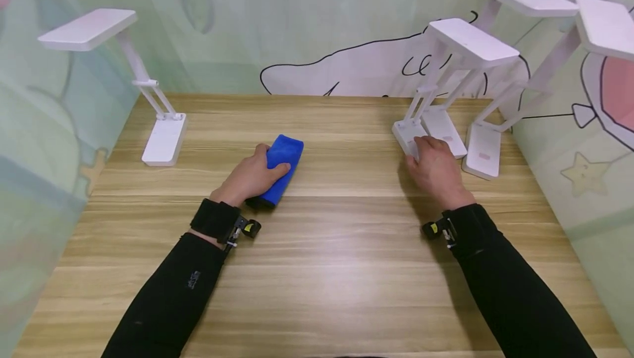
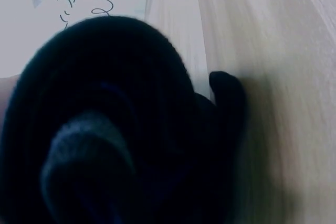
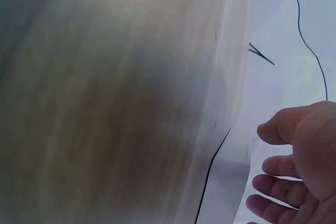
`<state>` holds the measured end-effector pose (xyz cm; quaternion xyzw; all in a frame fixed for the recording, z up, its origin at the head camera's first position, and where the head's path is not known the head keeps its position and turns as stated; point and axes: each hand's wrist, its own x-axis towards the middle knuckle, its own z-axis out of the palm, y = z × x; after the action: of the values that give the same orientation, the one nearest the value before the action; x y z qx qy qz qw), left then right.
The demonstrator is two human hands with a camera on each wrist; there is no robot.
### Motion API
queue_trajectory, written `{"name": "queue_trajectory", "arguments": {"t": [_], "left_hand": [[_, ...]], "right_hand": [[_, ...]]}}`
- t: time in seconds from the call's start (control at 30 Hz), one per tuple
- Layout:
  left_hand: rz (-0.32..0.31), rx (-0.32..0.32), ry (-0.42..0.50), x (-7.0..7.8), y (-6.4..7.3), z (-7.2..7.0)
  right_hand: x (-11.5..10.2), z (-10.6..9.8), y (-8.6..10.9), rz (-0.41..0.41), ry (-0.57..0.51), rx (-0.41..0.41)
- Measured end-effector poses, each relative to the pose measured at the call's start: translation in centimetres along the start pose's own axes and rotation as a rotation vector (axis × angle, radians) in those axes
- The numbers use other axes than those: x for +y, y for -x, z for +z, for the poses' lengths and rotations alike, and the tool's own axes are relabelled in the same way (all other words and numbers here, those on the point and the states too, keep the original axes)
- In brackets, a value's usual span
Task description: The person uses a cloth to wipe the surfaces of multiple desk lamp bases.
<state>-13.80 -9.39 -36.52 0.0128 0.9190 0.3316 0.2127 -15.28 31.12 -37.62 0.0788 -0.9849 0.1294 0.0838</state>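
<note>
Blue cloth [image 1: 287, 154], folded, lay in the grip of my left hand [image 1: 252, 176], thumb across its upper face, over the wooden table [image 1: 327, 270] a little left of centre. Left wrist view mostly dark; finger placement not readable there.

My right hand [image 1: 436, 168] was at the foot [image 1: 406, 131] of a white lamp [image 1: 473, 42], leftmost of three grouped on the right. Fingers loosely bent, thumb spread away from them, nothing pinched that I could make out. Could not tell whether fingertips met the foot. A middle lamp [image 1: 443, 124] and a rightmost lamp [image 1: 481, 152] stood just beside it; a lone lamp [image 1: 165, 141] stood well apart on the left.

Handling, by judgement: cloth soft, light and limp, best held as a folded pad, thumb on one side, fingers on the other. Lamp probably light, stiff, smooth enough to slip a little, perhaps easily tipped, since its flat top reached out sideways. Slender hinged neck [image 1: 436, 61] seemed the fragile part. Surest hold looked low, along the foot's long sides.
</note>
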Motion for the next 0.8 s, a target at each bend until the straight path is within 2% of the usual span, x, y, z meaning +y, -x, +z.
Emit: {"name": "queue_trajectory", "arguments": {"t": [0.1,0.27,0.5,0.8], "left_hand": [[-0.002,-0.006,0.002,0.1,0.1,0.0],[-0.001,-0.021,0.009,-0.1,0.0,-0.1],[0.004,-0.016,-0.009,-0.4,0.1,-0.1],[-0.003,-0.038,0.034,-0.8,0.5,-0.3]], "right_hand": [[0.2,0.0,-0.1,0.041,-0.004,-0.061],[0.1,0.1,0.1,0.030,-0.012,-0.113],[-1.2,0.6,0.2,-0.072,0.005,-0.074],[-3.7,1.4,0.5,-0.177,0.062,-0.030]]}}
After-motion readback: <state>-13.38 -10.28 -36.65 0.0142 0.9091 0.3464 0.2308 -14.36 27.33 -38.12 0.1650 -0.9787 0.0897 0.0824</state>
